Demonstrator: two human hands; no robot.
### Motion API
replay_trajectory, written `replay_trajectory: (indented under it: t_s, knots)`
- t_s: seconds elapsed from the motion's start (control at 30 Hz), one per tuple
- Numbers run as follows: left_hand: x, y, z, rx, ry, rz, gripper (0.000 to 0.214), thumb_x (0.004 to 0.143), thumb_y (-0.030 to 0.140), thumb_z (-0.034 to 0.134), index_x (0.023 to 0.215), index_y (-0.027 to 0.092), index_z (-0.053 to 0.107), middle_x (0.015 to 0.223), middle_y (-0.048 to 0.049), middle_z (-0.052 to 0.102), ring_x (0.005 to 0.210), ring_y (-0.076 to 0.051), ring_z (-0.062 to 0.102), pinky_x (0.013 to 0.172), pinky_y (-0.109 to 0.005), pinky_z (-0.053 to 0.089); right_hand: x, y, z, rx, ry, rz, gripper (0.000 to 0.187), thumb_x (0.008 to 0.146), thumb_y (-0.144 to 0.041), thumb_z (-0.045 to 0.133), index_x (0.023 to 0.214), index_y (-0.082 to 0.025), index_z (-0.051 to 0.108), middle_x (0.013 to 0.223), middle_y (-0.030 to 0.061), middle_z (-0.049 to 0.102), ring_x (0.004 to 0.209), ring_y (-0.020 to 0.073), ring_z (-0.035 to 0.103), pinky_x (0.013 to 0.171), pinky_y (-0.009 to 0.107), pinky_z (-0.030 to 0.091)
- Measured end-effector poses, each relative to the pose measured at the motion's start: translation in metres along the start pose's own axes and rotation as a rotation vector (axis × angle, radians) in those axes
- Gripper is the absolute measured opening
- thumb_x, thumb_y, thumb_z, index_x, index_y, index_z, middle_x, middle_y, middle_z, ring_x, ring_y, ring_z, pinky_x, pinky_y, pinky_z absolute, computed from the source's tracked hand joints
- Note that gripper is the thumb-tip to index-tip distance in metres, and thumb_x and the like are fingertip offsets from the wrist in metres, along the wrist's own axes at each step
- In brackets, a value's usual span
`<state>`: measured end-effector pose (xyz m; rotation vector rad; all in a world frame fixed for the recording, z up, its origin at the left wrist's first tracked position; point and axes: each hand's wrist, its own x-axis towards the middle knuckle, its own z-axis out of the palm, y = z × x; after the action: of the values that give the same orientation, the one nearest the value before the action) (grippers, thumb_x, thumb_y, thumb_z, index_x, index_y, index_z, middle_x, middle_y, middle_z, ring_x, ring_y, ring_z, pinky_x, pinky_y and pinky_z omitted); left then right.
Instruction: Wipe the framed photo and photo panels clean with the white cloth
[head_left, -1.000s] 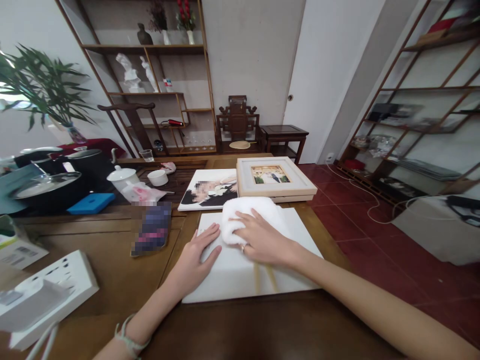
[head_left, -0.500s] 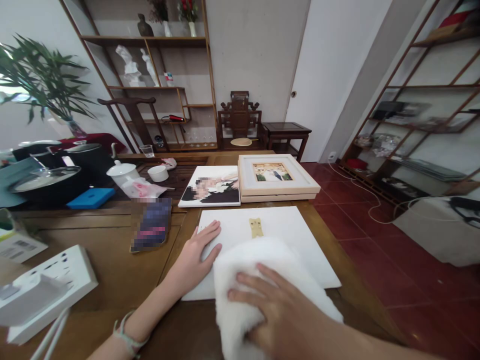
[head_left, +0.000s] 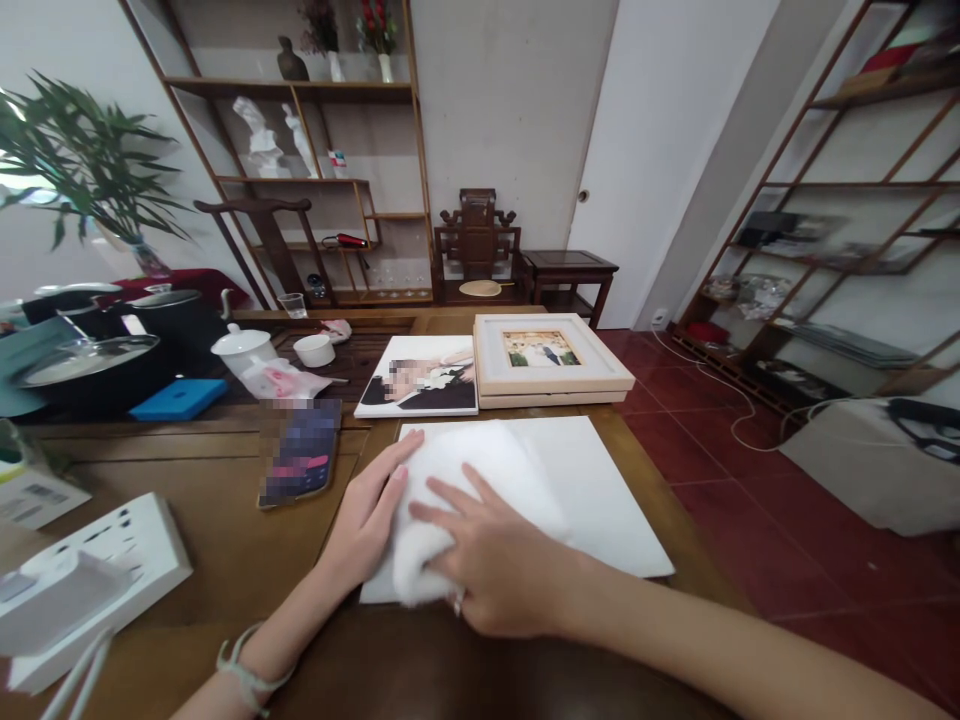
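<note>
A white board [head_left: 611, 500], like the back of a picture panel, lies flat on the wooden table. My right hand [head_left: 491, 560] presses a fluffy white cloth [head_left: 499, 455] onto it, fingers spread over the top and the thumb side tucked into a fold. The cloth covers the board's left and middle parts, hiding the small gold hanger there. My left hand [head_left: 371, 510] rests along the board's left edge with fingers stretched out, beside the cloth and holding nothing.
Behind the board lie a photo panel [head_left: 420, 380] and a stacked pale wooden frame [head_left: 555, 388] with a picture. To the left are a phone [head_left: 306, 465], a white power strip [head_left: 97, 590], a blue box [head_left: 180, 399] and a white lidded teapot [head_left: 244, 345].
My right hand has moved the cloth left and away from me across the board, covering the gold hanger. My left hand has shifted slightly left.
</note>
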<state>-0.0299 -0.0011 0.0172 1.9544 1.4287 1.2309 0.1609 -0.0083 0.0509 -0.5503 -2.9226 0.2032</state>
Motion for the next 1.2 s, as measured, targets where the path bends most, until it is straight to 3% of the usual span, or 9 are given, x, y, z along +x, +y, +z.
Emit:
replay_trajectory:
  t_s: [0.1, 0.2, 0.33, 0.43, 0.57, 0.77, 0.9, 1.03, 1.2]
  knots:
    - [0.0, -0.001, 0.0, -0.017, -0.012, -0.052, 0.042, 0.092, 0.038, 0.034, 0.118, 0.016, 0.059, 0.128, -0.0068, 0.057, 0.122, -0.022, 0.049, 0.106, -0.038, 0.034, -0.012, -0.016, -0.002, -0.014, -0.044, -0.167, 0.022, 0.08, -0.031, 0.056, 0.095, -0.019, 0.066, 0.135, 0.0087, 0.047, 0.129, 0.0304, 0.031, 0.106, 0.056, 0.018]
    - [-0.001, -0.004, 0.003, 0.033, -0.097, -0.086, 0.042, 0.092, 0.039, 0.034, 0.113, 0.017, 0.063, 0.123, -0.0062, 0.061, 0.118, -0.022, 0.053, 0.106, -0.041, 0.034, -0.03, -0.023, -0.004, -0.013, -0.055, -0.165, 0.02, 0.088, -0.03, 0.048, 0.094, -0.021, 0.065, 0.135, 0.0085, 0.048, 0.128, 0.0305, 0.034, 0.103, 0.057, 0.025]
    - [0.0, -0.007, 0.009, 0.201, -0.169, -0.006, 0.038, 0.087, 0.036, 0.045, 0.117, 0.017, 0.061, 0.127, -0.0082, 0.058, 0.121, -0.024, 0.05, 0.109, -0.046, 0.026, -0.05, -0.012, -0.015, 0.117, -0.063, 0.071, 0.027, 0.082, -0.03, 0.056, 0.104, -0.017, 0.062, 0.127, 0.0128, 0.055, 0.122, 0.0254, 0.043, 0.106, 0.043, 0.025]
    - [0.0, -0.008, 0.012, 0.261, -0.188, 0.032, 0.038, 0.086, 0.032, 0.046, 0.118, 0.016, 0.06, 0.128, -0.009, 0.057, 0.122, -0.024, 0.048, 0.109, -0.047, 0.026, -0.051, 0.007, -0.022, 0.147, 0.026, 0.319, 0.025, 0.087, -0.027, 0.046, 0.104, -0.018, 0.062, 0.118, 0.0126, 0.06, 0.115, 0.0259, 0.05, 0.101, 0.042, 0.03]
    - [0.001, -0.006, 0.011, 0.279, -0.208, 0.053, 0.034, 0.086, 0.03, 0.047, 0.113, 0.018, 0.064, 0.127, -0.0084, 0.058, 0.122, -0.024, 0.049, 0.109, -0.047, 0.025, -0.021, 0.033, -0.028, 0.143, 0.068, 0.477, 0.038, 0.094, -0.04, 0.032, 0.101, -0.016, 0.061, 0.093, 0.0126, 0.065, 0.095, 0.0287, 0.058, 0.079, 0.038, 0.041]
    - [0.003, 0.001, 0.007, 0.271, -0.212, 0.08, 0.032, 0.087, 0.026, 0.046, 0.112, 0.021, 0.064, 0.119, -0.0063, 0.063, 0.108, -0.023, 0.059, 0.103, -0.042, 0.037, 0.059, 0.053, -0.036, 0.23, 0.074, 0.344, 0.042, 0.093, -0.043, 0.028, 0.09, -0.016, 0.06, 0.099, 0.0123, 0.066, 0.088, 0.026, 0.06, 0.07, 0.031, 0.041]
    - [0.004, 0.001, 0.007, 0.276, -0.193, 0.075, 0.031, 0.086, 0.028, 0.048, 0.11, 0.021, 0.066, 0.115, -0.0062, 0.066, 0.109, -0.025, 0.059, 0.098, -0.04, 0.043, 0.083, 0.058, -0.036, 0.236, 0.041, 0.328, 0.042, 0.091, -0.045, 0.031, 0.088, -0.016, 0.061, 0.098, 0.0128, 0.068, 0.085, 0.0262, 0.061, 0.067, 0.03, 0.042]
    - [0.003, -0.002, 0.008, 0.281, -0.182, 0.06, 0.032, 0.086, 0.03, 0.048, 0.111, 0.022, 0.065, 0.119, -0.0058, 0.063, 0.113, -0.025, 0.057, 0.104, -0.045, 0.036, 0.061, 0.067, -0.039, 0.224, 0.047, 0.392, 0.04, 0.092, -0.044, 0.032, 0.087, -0.017, 0.061, 0.095, 0.0114, 0.068, 0.085, 0.0254, 0.061, 0.069, 0.031, 0.042]
    - [0.001, -0.004, 0.009, 0.268, -0.183, 0.056, 0.032, 0.086, 0.031, 0.048, 0.11, 0.02, 0.065, 0.123, -0.0073, 0.06, 0.12, -0.024, 0.051, 0.108, -0.049, 0.028, -0.009, 0.087, -0.045, 0.187, 0.113, 0.542, 0.04, 0.095, -0.041, 0.028, 0.092, -0.016, 0.059, 0.098, 0.012, 0.066, 0.089, 0.0265, 0.06, 0.078, 0.035, 0.041]
